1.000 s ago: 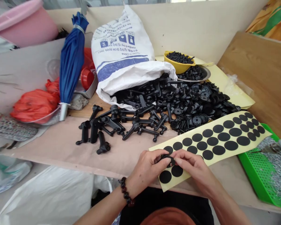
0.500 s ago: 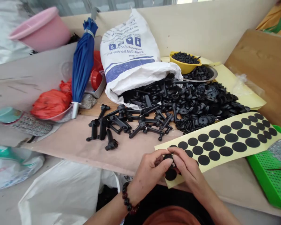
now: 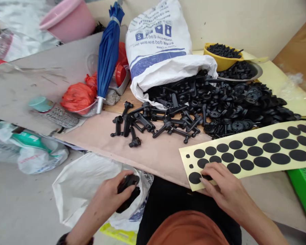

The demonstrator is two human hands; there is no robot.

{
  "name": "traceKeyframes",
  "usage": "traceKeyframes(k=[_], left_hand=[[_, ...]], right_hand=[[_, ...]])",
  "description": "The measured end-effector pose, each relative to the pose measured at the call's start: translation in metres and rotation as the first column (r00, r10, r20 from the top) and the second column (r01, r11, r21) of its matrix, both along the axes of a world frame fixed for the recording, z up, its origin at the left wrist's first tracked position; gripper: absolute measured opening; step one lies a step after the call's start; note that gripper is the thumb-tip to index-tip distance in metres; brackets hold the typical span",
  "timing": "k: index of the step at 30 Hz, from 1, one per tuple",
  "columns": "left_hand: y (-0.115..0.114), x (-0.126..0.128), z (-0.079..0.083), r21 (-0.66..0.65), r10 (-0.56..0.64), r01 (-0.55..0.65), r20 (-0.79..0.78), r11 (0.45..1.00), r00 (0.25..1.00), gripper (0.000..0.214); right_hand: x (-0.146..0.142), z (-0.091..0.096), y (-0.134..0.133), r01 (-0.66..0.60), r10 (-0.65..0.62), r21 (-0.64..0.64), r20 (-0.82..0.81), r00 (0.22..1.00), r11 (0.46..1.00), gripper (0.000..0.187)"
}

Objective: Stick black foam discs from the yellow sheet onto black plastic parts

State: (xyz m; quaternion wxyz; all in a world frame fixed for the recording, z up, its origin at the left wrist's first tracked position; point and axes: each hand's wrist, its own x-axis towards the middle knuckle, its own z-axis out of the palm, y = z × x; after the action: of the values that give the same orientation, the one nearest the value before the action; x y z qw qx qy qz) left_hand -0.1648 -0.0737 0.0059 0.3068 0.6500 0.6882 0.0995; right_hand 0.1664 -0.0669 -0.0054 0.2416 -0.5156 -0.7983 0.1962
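At the mouth of a white woven bag (image 3: 79, 180) below the table edge is my left hand (image 3: 109, 194), its thumb and fingers curled about a black plastic part (image 3: 131, 180). More dark pieces show beneath it inside the bag. My right hand (image 3: 223, 182) bends over the near left end of a pale yellow sticker sheet (image 3: 185, 153). Its thumb and fingertips close in on a black round sticker (image 3: 206, 177), partly hidden under them. Rows of similar stickers cover the sheet; two small black dots sit at its left end.
Black crank-shaped parts (image 3: 165, 126) lie beyond the sheet, beside a heap of black pieces (image 3: 244, 98) spilling from a printed white sack (image 3: 160, 41). Behind are a yellow bowl (image 3: 220, 62) and metal dish (image 3: 258, 72). A blue umbrella (image 3: 108, 54) stands left; a green basket (image 3: 303, 190) right.
My hands, together on a small black part before, are now apart. The left has moved left and down to the bag; the right is on the sheet. The view has shifted.
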Motion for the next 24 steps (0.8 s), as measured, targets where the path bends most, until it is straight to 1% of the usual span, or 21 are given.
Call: traceKeyframes(k=[1,2,3,4,5,7,9,10,11,12,14,16,18,21,24], left_hand=[[-0.003,-0.010,-0.004,0.062,-0.028,0.037,-0.139,0.997,0.990,0.031],[-0.005,-0.015,-0.007,0.143,-0.055,0.091,-0.238,0.985,0.970,0.031],[-0.006,-0.013,-0.009,0.240,-0.082,0.156,-0.290,0.958,0.953,0.031],[-0.007,-0.006,-0.010,0.336,-0.119,0.224,-0.304,0.915,0.945,0.032],[-0.006,0.007,-0.009,0.417,-0.179,0.292,-0.289,0.860,0.940,0.032],[-0.003,0.043,-0.005,0.496,-0.342,0.412,-0.230,0.764,0.911,0.031],[0.003,0.082,-0.001,0.497,-0.512,0.546,-0.218,0.674,0.831,0.030],[0.006,0.098,0.000,0.477,-0.575,0.603,-0.223,0.639,0.787,0.028],[0.009,0.112,0.000,0.450,-0.617,0.647,-0.236,0.616,0.751,0.026],[0.012,0.122,0.000,0.426,-0.639,0.677,-0.253,0.600,0.726,0.024],[0.015,0.132,-0.004,0.397,-0.646,0.703,-0.290,0.590,0.706,0.021],[0.017,0.134,-0.010,0.405,-0.632,0.703,-0.315,0.584,0.708,0.021],[0.016,0.132,-0.014,0.431,-0.620,0.693,-0.320,0.578,0.716,0.022],[0.015,0.130,-0.018,0.458,-0.612,0.678,-0.310,0.574,0.728,0.022],[0.014,0.131,-0.019,0.444,-0.619,0.679,-0.297,0.584,0.727,0.023]], right_hand=[[0.003,-0.005,-0.002,0.010,-0.013,0.048,0.061,0.998,0.999,0.011],[0.004,-0.010,-0.003,0.015,-0.025,0.091,0.111,0.994,0.996,0.011],[0.004,-0.014,-0.004,0.013,-0.033,0.130,0.150,0.988,0.991,0.012],[0.002,-0.017,-0.005,0.003,-0.033,0.164,0.180,0.983,0.986,0.013],[0.000,-0.019,-0.005,-0.010,-0.030,0.196,0.200,0.979,0.980,0.014],[-0.004,-0.021,-0.006,-0.017,-0.035,0.233,0.217,0.976,0.972,0.014],[-0.008,-0.022,-0.007,0.019,-0.069,0.230,0.208,0.976,0.973,0.014],[-0.009,-0.021,-0.008,0.040,-0.086,0.222,0.199,0.976,0.974,0.014],[-0.010,-0.021,-0.009,0.057,-0.098,0.213,0.188,0.977,0.975,0.014],[-0.011,-0.021,-0.010,0.071,-0.107,0.203,0.174,0.979,0.977,0.014],[-0.011,-0.020,-0.010,0.083,-0.106,0.168,0.135,0.985,0.982,0.011],[-0.012,-0.019,-0.010,0.089,-0.101,0.135,0.080,0.992,0.987,0.010],[-0.012,-0.019,-0.009,0.088,-0.095,0.142,0.042,0.995,0.986,0.011],[-0.011,-0.017,-0.006,0.091,-0.106,0.178,0.079,0.991,0.980,0.011],[-0.011,-0.014,-0.002,0.077,-0.095,0.158,0.107,0.990,0.984,0.014]])
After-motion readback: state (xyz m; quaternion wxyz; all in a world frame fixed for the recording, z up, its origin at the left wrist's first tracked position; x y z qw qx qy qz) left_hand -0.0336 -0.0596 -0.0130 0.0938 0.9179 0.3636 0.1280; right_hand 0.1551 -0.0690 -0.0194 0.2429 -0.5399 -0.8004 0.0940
